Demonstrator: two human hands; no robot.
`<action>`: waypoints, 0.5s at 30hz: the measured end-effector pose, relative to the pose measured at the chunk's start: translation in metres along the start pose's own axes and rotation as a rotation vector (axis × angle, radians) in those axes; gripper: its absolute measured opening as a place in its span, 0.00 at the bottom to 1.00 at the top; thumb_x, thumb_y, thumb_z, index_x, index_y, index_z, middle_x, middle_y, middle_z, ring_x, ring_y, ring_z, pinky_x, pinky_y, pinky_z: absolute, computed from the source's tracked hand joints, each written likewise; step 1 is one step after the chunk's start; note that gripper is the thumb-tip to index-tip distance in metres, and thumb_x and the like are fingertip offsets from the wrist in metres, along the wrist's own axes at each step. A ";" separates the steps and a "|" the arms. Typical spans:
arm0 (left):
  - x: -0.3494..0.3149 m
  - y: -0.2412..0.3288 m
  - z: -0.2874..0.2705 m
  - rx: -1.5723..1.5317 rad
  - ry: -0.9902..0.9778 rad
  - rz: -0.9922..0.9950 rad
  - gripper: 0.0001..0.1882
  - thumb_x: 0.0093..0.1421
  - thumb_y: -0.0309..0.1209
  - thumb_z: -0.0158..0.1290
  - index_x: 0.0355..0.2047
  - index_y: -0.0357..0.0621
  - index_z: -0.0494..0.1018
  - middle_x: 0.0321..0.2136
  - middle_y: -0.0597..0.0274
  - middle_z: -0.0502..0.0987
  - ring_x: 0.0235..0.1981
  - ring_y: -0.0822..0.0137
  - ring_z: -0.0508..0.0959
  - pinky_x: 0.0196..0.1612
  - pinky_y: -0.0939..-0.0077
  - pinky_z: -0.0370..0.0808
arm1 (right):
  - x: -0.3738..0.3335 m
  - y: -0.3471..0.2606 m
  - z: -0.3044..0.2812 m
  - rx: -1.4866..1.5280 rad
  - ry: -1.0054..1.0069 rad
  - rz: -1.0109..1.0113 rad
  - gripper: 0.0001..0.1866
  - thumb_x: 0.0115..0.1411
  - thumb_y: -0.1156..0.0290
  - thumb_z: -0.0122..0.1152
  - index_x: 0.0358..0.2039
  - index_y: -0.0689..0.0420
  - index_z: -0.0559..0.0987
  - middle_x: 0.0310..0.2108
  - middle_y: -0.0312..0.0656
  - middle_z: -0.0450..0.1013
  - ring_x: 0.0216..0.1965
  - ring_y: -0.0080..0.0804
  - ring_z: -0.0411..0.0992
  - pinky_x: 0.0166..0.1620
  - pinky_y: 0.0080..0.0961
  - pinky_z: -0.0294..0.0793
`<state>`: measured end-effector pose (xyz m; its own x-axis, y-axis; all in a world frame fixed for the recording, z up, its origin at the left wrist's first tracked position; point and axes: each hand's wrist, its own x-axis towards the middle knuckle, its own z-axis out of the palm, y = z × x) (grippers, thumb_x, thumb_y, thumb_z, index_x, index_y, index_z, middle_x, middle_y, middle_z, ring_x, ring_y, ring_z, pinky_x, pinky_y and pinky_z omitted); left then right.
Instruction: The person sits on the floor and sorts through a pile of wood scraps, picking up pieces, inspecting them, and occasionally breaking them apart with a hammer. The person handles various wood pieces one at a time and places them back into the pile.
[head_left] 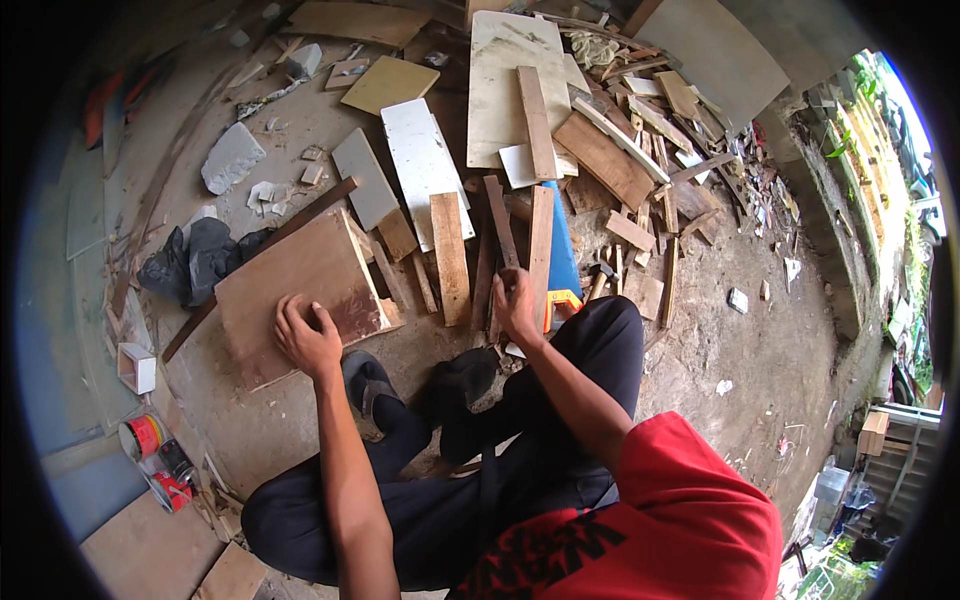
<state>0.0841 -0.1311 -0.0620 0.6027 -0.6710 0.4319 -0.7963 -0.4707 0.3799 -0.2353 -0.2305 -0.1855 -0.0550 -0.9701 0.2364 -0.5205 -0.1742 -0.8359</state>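
Note:
My left hand (308, 338) lies on a brown wooden box-like panel (300, 275), fingers loosely spread over its top face. The panel's right side shows a pale, rough edge. My right hand (516, 303) is closed around the lower end of a narrow dark wood strip (499, 215), which points away from me. Just right of it stands a lighter wood strip (541, 245). Beside that lies a handsaw with a blue blade (560, 235) and a yellow-orange handle (563, 303), partly hidden by my knee. A rough wood block (450, 255) lies between my two hands.
White boards (415, 150) and a large pale panel (500, 95) lie ahead. Scrap wood (620, 160) is heaped at the far right, with a hammer (602, 272) near the saw. Black plastic (195, 262), a stone chunk (232, 158) and cans (145, 437) are on the left.

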 end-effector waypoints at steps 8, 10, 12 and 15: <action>0.000 -0.014 0.004 0.042 0.042 0.099 0.16 0.60 0.38 0.50 0.45 0.45 0.72 0.51 0.57 0.72 0.50 0.50 0.72 0.52 0.54 0.66 | 0.104 0.051 -0.058 -0.351 -0.294 0.315 0.16 0.57 0.61 0.66 0.35 0.63 0.79 0.28 0.53 0.77 0.33 0.49 0.77 0.38 0.39 0.75; 0.000 -0.012 0.006 0.045 0.031 0.099 0.17 0.60 0.39 0.50 0.46 0.45 0.72 0.51 0.56 0.72 0.51 0.50 0.72 0.52 0.54 0.66 | 0.120 0.075 -0.077 -0.213 -0.400 0.326 0.16 0.57 0.61 0.65 0.35 0.62 0.79 0.28 0.54 0.78 0.33 0.50 0.78 0.37 0.40 0.76; 0.000 -0.012 0.007 0.087 0.003 0.087 0.17 0.61 0.40 0.50 0.46 0.45 0.71 0.51 0.56 0.72 0.50 0.50 0.72 0.52 0.53 0.66 | 0.131 0.095 -0.091 -0.319 -0.266 0.028 0.14 0.56 0.64 0.65 0.37 0.62 0.78 0.30 0.55 0.77 0.34 0.52 0.77 0.39 0.41 0.76; 0.001 -0.013 0.011 0.111 -0.031 0.123 0.17 0.62 0.39 0.48 0.47 0.42 0.70 0.51 0.54 0.71 0.52 0.49 0.70 0.53 0.54 0.65 | 0.176 0.134 -0.116 -0.379 -0.114 -0.120 0.23 0.56 0.67 0.65 0.48 0.64 0.71 0.41 0.60 0.73 0.43 0.56 0.74 0.46 0.42 0.74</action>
<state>0.0948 -0.1315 -0.0755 0.4997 -0.7438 0.4439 -0.8659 -0.4429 0.2325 -0.4133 -0.4049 -0.1986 0.1090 -0.9630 0.2465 -0.7957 -0.2331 -0.5590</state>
